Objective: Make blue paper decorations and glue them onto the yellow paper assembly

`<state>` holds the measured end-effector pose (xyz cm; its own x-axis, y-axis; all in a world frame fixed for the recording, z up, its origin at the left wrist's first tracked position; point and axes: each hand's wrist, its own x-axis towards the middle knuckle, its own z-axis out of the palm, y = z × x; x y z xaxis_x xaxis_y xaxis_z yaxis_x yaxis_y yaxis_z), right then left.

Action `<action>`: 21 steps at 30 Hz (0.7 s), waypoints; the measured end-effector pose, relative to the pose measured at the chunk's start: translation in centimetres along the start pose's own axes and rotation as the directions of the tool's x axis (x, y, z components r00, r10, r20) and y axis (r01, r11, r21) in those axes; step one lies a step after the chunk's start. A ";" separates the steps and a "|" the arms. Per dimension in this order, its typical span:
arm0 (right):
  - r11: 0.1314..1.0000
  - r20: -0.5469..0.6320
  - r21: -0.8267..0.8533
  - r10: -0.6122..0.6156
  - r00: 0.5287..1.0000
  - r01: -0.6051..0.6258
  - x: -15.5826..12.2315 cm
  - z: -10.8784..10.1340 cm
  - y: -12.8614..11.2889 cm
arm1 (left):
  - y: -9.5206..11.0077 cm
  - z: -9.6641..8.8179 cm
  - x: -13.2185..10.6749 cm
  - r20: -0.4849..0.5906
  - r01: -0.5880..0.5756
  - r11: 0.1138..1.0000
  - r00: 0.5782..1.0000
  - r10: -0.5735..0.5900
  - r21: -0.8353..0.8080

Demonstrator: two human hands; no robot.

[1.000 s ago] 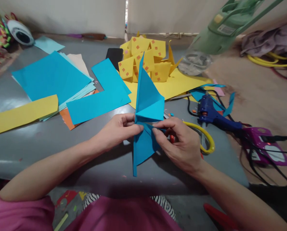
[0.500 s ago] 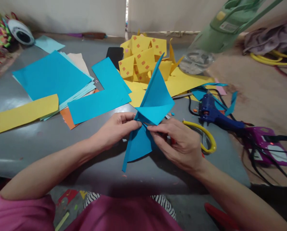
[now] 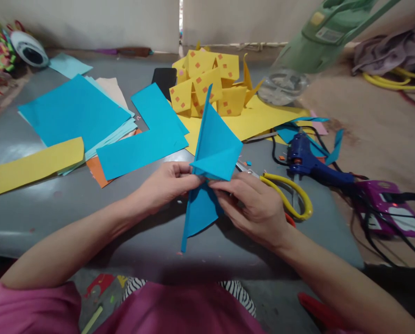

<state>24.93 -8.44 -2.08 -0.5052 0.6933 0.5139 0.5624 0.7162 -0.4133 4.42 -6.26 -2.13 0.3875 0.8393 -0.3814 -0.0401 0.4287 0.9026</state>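
Observation:
Both of my hands pinch a folded blue paper shape (image 3: 214, 148) at its narrow middle, above the grey table (image 3: 54, 208). My left hand (image 3: 165, 183) grips it from the left with thumb and fingers closed. My right hand (image 3: 252, 206) pinches it from the right. One pointed flap stands up toward the yellow pieces, another points down toward me. Yellow-handled scissors (image 3: 291, 197) lie just right of my right hand.
Blue paper sheets (image 3: 75, 111), an L-shaped blue piece (image 3: 148, 134) and a yellow strip (image 3: 36, 164) lie at left. Folded yellow pieces with orange squares (image 3: 207, 86) sit behind. A blue glue gun (image 3: 308, 162), a purple device (image 3: 385, 204), cables and a black phone (image 3: 165, 79) are nearby.
The blue shape tilted right half a second ago and has now swung back nearly upright. Both hands kept their pinch at its middle.

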 end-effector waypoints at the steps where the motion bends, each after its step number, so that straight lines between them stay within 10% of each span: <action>1: 0.998 -0.001 0.040 0.045 0.999 -0.045 0.0 0.0 -0.1 | 0.1 0.0 0.0 -0.013 -0.006 1.000 1.000 0.006 -0.001; 9: 0.813 0.116 0.384 0.428 0.896 -0.438 0.4 -0.1 -0.8 | 0.4 0.3 -0.7 -0.062 -0.097 0.995 0.994 0.095 -0.023; 21: 0.797 0.092 0.407 0.450 0.888 -0.446 0.4 -0.6 -0.9 | 0.2 0.8 -0.6 -0.119 -0.150 0.988 0.982 0.144 -0.040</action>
<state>24.68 -8.85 -1.06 -0.2561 0.9454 0.2016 0.4068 0.2946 -0.8647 4.94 -6.99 -1.54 0.2651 0.9262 -0.2681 -0.1349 0.3110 0.9408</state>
